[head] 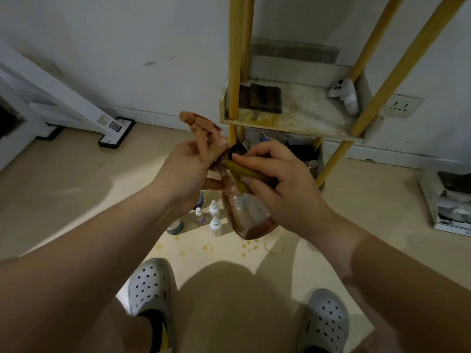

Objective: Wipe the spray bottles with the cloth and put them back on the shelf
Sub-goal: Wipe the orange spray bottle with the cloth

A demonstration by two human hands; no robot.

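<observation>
My left hand [187,171] grips the neck of a clear pink-tinted spray bottle [248,215], just under its orange trigger head [201,131]. The bottle hangs tilted in front of me, with a little brown liquid at its bottom. My right hand [277,184] holds an olive-yellow cloth [243,174] wrapped against the bottle's shoulder. Several small white bottles [214,217] and a teal-capped one [175,226] stand on the floor below my hands. The yellow-framed shelf [300,118] stands against the wall right behind the bottle.
On the stained shelf board lie a dark folded cloth [265,98] and a white game controller [345,95]. A lower tier holds clutter [300,151]. A white stand base [116,133] sits left. Papers [451,207] lie at the right. My two white clogs [150,286] are below.
</observation>
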